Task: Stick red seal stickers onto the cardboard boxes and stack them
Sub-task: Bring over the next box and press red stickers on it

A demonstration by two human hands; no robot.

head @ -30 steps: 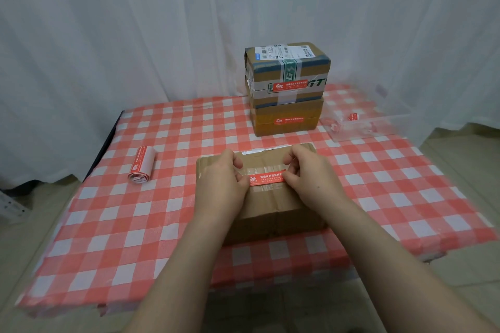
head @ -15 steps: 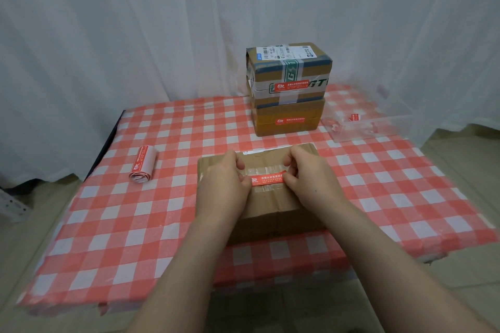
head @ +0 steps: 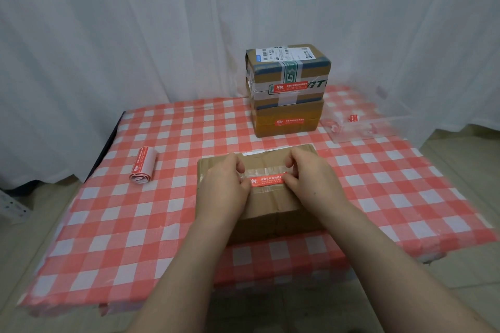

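A brown cardboard box lies at the near middle of the table, with clear tape across its top. A red seal sticker stretches flat over that tape. My left hand pinches the sticker's left end, thumb on top and fingers curled. My right hand pinches the right end the same way. At the back stands a stack of two boxes: a taped box on a plainer box, each with a red sticker on its front face.
A roll of red stickers lies on the checked tablecloth to the left. A clear plastic tray with red scraps sits at the back right. White curtains hang behind the table, and the floor shows on both sides.
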